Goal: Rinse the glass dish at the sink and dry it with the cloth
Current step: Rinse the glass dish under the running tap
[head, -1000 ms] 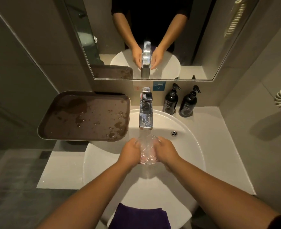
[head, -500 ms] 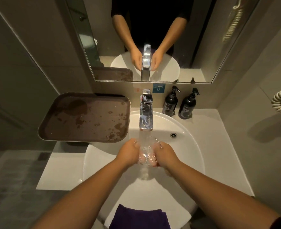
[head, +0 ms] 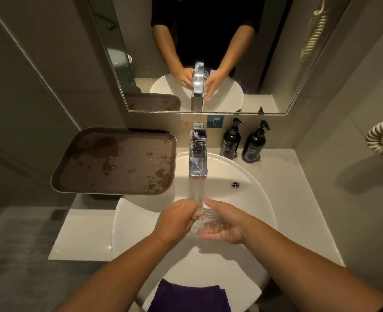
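Note:
A small clear glass dish (head: 207,222) is held over the white round sink (head: 258,199), under water running from the chrome faucet (head: 198,157). My right hand (head: 226,224) cups the dish from below and from the right, palm up. My left hand (head: 175,220) grips its left rim with fingers curled. The stream hits the dish near its far edge. A dark purple cloth (head: 189,297) lies folded over the sink's near rim, below my forearms.
A wet brown tray (head: 116,161) sits on a ledge left of the faucet. Two black pump bottles (head: 242,140) stand behind the basin on the right. A mirror (head: 276,64) covers the wall behind. A coiled cord (head: 381,140) hangs on the right wall.
The dish has tipped and dropped lower into my right palm, which has turned palm up beneath it. My left hand has shifted to the left rim. Water keeps running.

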Available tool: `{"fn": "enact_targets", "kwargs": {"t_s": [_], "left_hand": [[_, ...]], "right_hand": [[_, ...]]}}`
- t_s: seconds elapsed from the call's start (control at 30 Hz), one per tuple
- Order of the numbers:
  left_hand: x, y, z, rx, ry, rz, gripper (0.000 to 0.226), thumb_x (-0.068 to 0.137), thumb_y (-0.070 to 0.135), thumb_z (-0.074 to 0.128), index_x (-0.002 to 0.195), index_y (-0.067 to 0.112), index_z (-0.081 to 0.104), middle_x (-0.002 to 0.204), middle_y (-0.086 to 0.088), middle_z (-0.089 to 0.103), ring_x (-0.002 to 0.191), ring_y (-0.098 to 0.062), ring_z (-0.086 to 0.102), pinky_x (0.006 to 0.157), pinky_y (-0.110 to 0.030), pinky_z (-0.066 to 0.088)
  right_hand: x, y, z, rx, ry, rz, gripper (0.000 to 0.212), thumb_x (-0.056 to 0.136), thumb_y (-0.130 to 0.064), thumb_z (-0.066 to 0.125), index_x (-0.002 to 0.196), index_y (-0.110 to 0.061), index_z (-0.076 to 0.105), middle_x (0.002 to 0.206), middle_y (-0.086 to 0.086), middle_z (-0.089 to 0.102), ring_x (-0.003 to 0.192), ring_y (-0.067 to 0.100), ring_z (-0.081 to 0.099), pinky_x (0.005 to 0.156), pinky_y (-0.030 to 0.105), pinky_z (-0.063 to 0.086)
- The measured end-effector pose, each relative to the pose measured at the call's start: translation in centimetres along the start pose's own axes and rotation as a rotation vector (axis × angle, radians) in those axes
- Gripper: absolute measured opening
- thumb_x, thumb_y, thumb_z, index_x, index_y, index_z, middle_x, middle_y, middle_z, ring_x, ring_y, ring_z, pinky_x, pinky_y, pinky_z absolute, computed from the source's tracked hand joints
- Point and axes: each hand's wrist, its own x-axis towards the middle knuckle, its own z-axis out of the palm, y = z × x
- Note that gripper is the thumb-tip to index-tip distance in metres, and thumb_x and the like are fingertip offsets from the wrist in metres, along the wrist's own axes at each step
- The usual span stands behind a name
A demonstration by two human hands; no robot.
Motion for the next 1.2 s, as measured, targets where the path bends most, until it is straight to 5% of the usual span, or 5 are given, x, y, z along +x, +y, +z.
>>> {"fn": "enact_targets", "kwargs": {"t_s": [0.2,0.43,0.6,0.97,1.2], "left_hand": [[1.2,0.1,-1.6,-0.181,-0.011,-0.193,0.027,0.098,0.032,0.046,0.124,0.034,0.053,0.124,0.002,0.06,0.111,-0.017,0.054,0.092,-0.036,0.047],[2.4,1.5,-2.3,-1.468,-0.117,-0.838,0.039,0.09,0.01,0.058,0.126,0.025,0.058,0.114,-0.009,0.07,0.097,-0.025,0.068,0.084,-0.037,0.055],[3.8,1.4,0.1,-1.018,0.134,-1.074,0.043,0.095,0.049,0.051,0.088,0.011,0.067,0.05,0.008,0.057,0.044,-0.008,0.051,0.048,-0.023,0.04],[3.8,1.7,1.3,-1.129,0.423,-1.247,0.07,0.077,0.074,0.042,0.098,0.015,0.072,0.089,-0.01,0.077,0.084,-0.028,0.074,0.084,-0.049,0.058],[4.0,2.1,0.5,-1.207,0.211,-1.075,0.047,0.097,0.051,0.047,0.093,0.009,0.068,0.075,-0.007,0.075,0.066,-0.02,0.073,0.065,-0.033,0.06]], "right_hand": [[1.3,-0.6,0.8,0.095,0.006,-0.152,0.009,0.091,-0.013,0.067,0.087,-0.005,0.069,0.066,0.006,0.068,0.044,0.008,0.055,0.036,0.018,0.041],[2.2,-2.6,0.0,-0.286,0.15,-0.673,0.02,0.097,-0.02,0.059,0.116,-0.022,0.062,0.111,0.001,0.071,0.098,0.019,0.07,0.084,0.038,0.058],[2.9,-1.9,1.3,-0.578,0.118,-0.746,0.031,0.093,-0.022,0.061,0.124,-0.022,0.058,0.114,-0.007,0.069,0.1,0.01,0.066,0.087,0.024,0.051],[3.3,-1.0,1.7,-0.489,-0.028,-0.686,0.056,0.08,-0.017,0.076,0.128,-0.03,0.05,0.117,-0.013,0.067,0.107,0.004,0.066,0.095,0.031,0.054],[3.6,-1.6,1.5,-0.412,0.359,-0.776,0.026,0.092,-0.044,0.063,0.079,-0.022,0.065,0.076,-0.007,0.069,0.069,0.009,0.063,0.066,0.033,0.05]]}}
